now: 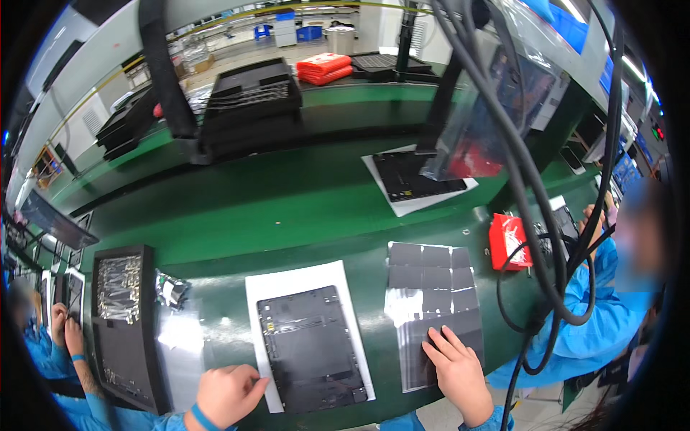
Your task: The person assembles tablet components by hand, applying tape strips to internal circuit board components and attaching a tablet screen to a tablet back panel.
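On a white sheet (251, 289) in front of me lies a flat black panel (309, 352) with small fittings along its edges, like a device's back cover. My left hand (228, 396) is by the sheet's lower left edge, its fingers curled in and the thumb pointing at the panel. Whether anything is inside those fingers is hidden. To the right, dark grey rectangular pieces lie in rows on a clear film (413, 352). My right hand (458, 373) rests on the lower rows, fingers stretched out and slightly apart.
At left stand a black tray (147, 316) of small metal parts and a clear plastic bag (183, 345). A red box (509, 243) of small white pieces sits right, behind hanging black cables (528, 172). Another black panel (406, 176) lies farther back. Co-workers' blue sleeves (575, 337) flank both sides.
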Tool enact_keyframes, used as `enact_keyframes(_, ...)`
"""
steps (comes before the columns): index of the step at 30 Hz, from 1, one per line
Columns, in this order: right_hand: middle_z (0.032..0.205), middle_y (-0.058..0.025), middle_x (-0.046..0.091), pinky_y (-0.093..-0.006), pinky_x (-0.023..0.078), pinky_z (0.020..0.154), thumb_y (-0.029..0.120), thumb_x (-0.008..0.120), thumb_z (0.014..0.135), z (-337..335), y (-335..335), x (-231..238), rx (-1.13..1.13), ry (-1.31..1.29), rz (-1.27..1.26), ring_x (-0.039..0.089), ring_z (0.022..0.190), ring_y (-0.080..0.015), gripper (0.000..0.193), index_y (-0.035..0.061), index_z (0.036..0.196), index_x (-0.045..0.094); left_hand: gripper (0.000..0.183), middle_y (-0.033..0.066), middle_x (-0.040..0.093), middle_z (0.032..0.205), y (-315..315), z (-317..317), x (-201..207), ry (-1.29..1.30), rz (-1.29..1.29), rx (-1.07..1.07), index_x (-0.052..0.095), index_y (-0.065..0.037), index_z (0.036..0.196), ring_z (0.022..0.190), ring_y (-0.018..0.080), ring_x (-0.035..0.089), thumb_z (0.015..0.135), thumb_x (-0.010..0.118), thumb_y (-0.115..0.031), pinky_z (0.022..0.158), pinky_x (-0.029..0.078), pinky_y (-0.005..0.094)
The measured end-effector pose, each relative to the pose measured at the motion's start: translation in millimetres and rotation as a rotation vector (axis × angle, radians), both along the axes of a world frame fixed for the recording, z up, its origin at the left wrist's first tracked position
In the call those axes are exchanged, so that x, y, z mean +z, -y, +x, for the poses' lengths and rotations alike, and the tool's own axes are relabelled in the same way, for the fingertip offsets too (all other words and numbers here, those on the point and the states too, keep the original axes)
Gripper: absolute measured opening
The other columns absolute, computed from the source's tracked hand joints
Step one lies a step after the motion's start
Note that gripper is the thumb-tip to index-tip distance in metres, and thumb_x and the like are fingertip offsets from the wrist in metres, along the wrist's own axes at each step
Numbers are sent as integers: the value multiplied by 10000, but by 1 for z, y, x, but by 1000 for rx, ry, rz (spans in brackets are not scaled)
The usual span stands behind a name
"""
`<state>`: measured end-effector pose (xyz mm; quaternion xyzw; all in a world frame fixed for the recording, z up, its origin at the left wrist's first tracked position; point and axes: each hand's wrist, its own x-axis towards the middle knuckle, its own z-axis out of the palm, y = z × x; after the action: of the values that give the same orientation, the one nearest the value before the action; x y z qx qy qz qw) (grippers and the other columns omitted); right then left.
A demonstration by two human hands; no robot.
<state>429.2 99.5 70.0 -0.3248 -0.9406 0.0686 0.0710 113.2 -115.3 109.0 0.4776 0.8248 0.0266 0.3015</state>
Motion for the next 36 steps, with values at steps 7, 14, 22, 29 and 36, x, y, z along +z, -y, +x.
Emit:
enact_keyframes(7,1309,-58,649,-375,515,800,-13,643,779,28,-15,-21,53,-49,-28,597,1242,-276,357,89,1113,714,159,83,603,835,-134,67,3,134,663,-704,606,-52,978,734,259,655,893,630,-184,637,544,368)
enact_keyframes(14,1363,-20,625,-321,553,734,55,658,726,32,-23,-39,134,-94,11,597,1265,-226,388,166,1088,740,552,224,533,1386,-245,118,-82,-143,923,-823,542,40,1311,1309,339,487,830,621,-219,1072,389,407)
enact_keyframes(22,1249,-141,662,-395,502,962,-16,583,839,22,-21,-7,57,-253,-137,644,1116,-341,343,52,1152,703,551,240,593,1288,-248,139,-93,-273,888,-881,519,79,1335,1227,366,574,870,560,-214,1018,460,410)
enact_keyframes(29,1308,-185,621,-438,484,998,-93,591,770,33,-24,-18,112,-299,-363,538,1291,-377,374,-28,1130,669,164,56,654,877,-257,142,-74,-60,860,-677,621,-61,855,794,190,636,764,622,-198,696,499,324)
enact_keyframes(36,1131,-184,660,-361,509,921,-27,585,898,19,-26,24,-85,-404,-537,660,1018,-300,218,-35,1103,657,370,104,650,1126,-177,96,-10,-70,1201,-565,634,-38,1137,1027,212,610,793,592,-166,800,462,308)
